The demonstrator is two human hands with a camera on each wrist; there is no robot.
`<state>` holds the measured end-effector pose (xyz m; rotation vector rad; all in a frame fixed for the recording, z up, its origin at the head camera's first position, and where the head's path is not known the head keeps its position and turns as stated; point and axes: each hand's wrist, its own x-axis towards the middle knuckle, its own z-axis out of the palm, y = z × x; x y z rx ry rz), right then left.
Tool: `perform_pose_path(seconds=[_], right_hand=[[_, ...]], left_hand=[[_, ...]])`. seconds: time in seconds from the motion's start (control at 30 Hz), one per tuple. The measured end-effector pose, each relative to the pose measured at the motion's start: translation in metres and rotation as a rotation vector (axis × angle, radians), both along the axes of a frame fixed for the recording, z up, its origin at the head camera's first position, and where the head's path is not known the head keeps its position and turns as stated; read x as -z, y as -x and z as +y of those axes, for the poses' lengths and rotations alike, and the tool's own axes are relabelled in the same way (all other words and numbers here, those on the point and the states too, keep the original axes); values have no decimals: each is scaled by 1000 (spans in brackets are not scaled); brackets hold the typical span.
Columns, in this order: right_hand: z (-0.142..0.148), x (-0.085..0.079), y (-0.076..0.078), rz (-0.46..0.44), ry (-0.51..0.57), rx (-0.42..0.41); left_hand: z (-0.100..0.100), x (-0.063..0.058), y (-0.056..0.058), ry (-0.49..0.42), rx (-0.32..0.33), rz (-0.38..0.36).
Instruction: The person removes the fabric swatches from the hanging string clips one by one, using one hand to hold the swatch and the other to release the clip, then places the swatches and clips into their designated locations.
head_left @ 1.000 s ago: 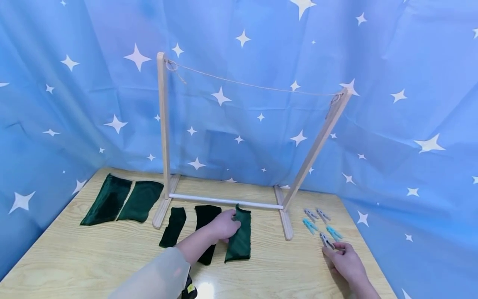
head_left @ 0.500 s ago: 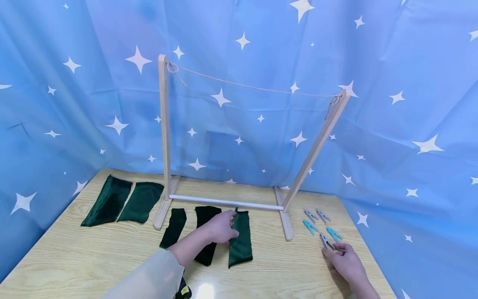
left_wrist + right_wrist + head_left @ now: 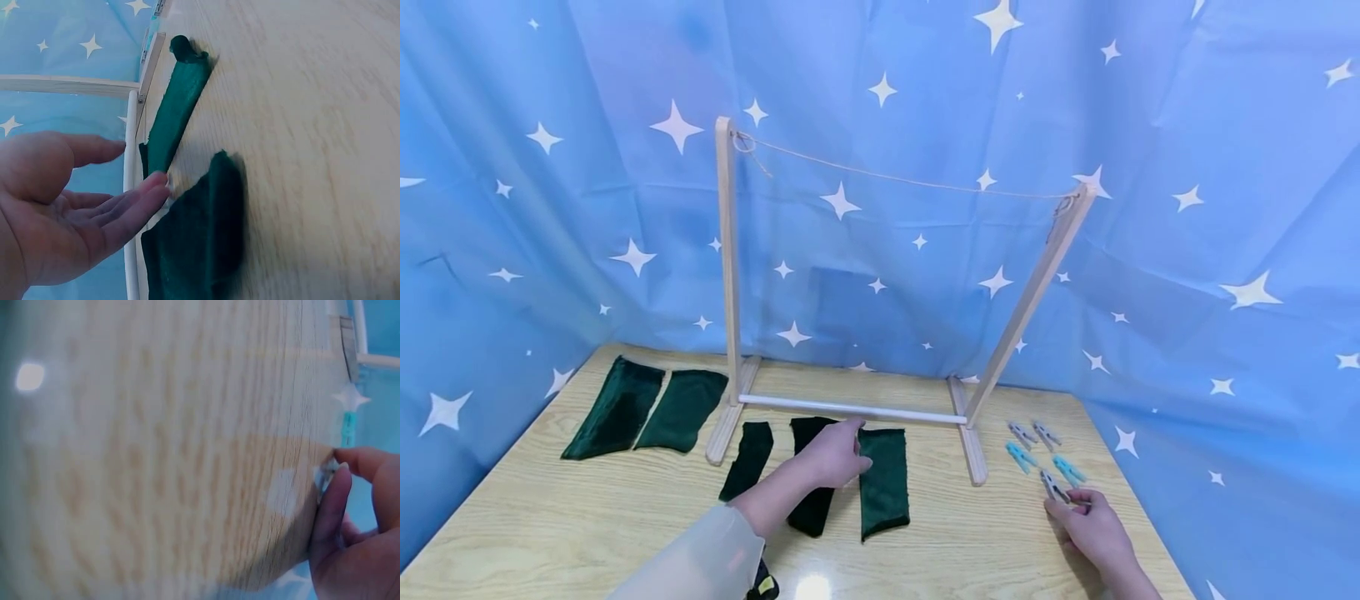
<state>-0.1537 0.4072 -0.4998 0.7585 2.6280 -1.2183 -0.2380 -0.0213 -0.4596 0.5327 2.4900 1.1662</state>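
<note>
My left hand (image 3: 837,455) hovers over the left edge of a green cloth piece (image 3: 886,483) lying on the table. Thumb and fingers are spread apart in the left wrist view, with nothing between them. Under the hand and forearm lies a darker green cloth (image 3: 809,510), partly covered. To its left is a narrow dark green strip (image 3: 751,454). Over on the right side, my right hand (image 3: 1095,527) pinches the near end of a grey clothespin (image 3: 1054,486) between thumb and fingers. The fingers partly hide that clothespin in the right wrist view.
A wooden frame (image 3: 730,267) with a string (image 3: 895,177) across its top stands at the back. Two larger green cloths (image 3: 617,408) lie left of it. Beyond my right hand are two teal clothespins (image 3: 1021,457) and two grey clothespins (image 3: 1046,434). A starry curtain hangs behind.
The left hand has let go of the green cloth, which now lies flatter and slightly nearer the front than a second ago. The right hand keeps its place at the grey clothespin.
</note>
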Motion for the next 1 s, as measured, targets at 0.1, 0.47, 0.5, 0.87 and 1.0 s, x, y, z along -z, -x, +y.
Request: perform_pose_path(seconds=[0.1, 0.47, 0.5, 0.87, 1.0], right_hand=[[0, 0, -2, -5, 3, 4], [1, 4, -3, -11, 14, 18], [1, 4, -3, -12, 12, 18], [-1, 0, -1, -6, 9, 12], [0, 1, 1, -5, 14, 9]], left_hand=[[2, 4, -3, 53, 27, 66], [13, 7, -8, 436, 138, 175], [13, 7, -7, 439, 142, 176], [20, 11, -13, 370, 238, 189], [22, 13, -15, 419, 242, 213]])
